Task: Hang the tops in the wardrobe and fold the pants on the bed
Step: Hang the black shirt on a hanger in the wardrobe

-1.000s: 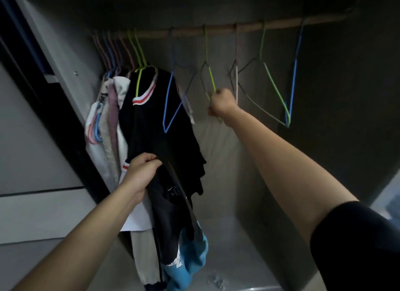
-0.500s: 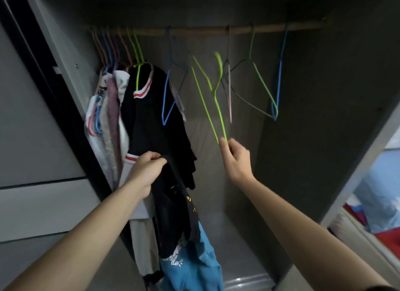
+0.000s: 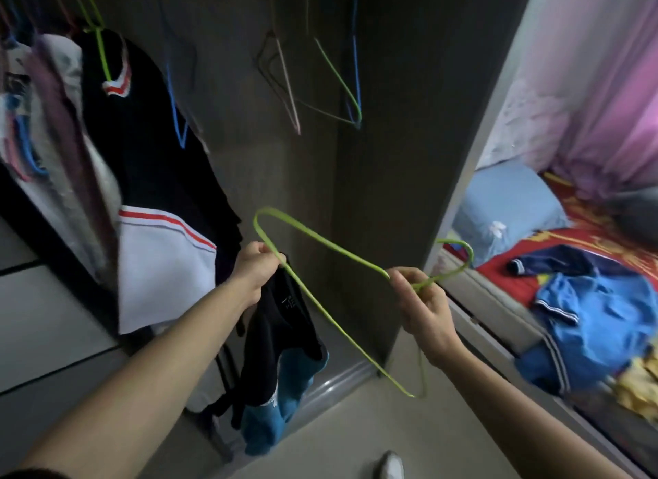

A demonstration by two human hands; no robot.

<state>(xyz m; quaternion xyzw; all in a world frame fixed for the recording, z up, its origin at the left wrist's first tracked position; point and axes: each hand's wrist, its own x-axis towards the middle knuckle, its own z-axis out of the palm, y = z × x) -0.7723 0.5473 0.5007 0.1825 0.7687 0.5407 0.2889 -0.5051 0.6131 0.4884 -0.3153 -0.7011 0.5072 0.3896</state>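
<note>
Holding the green hanger point(image 3: 334, 247) low in the middle of the frame, I am partway through hanging one more top. My right grip point(image 3: 423, 300) is curled round the hanger's neck just under its hook, which points toward the right of the frame. My left grip point(image 3: 254, 265) is closed on the collar of a black top point(image 3: 281, 336), and the hanger's near shoulder runs through those same fingers. The top hangs straight down from that grip in front of the open wardrobe point(image 3: 391, 158), with something blue point(image 3: 285, 389) below it; I cannot tell whether that is part of the same garment or a second one. The hanger is not yet inside the top, and it is off the rail.

As for what is done: at the upper left of the frame several tops already hang in the wardrobe, among them a dark top with red-and-white trim point(image 3: 149, 158) and a white one point(image 3: 160, 265) beside it. A few bare hangers point(image 3: 341, 86) dangle at the upper centre, so I judge there is room for more.

What is left looks like the bigger share. On the bed point(image 3: 505, 282) at the right of the frame lies a loose heap of blue clothes point(image 3: 598, 314), a navy piece point(image 3: 555, 261) just beside it and something yellow point(image 3: 637, 382) at the edge. None of it looks folded, so I judge the pants have not been started, and some of that heap may yet be tops for the rail.
</note>
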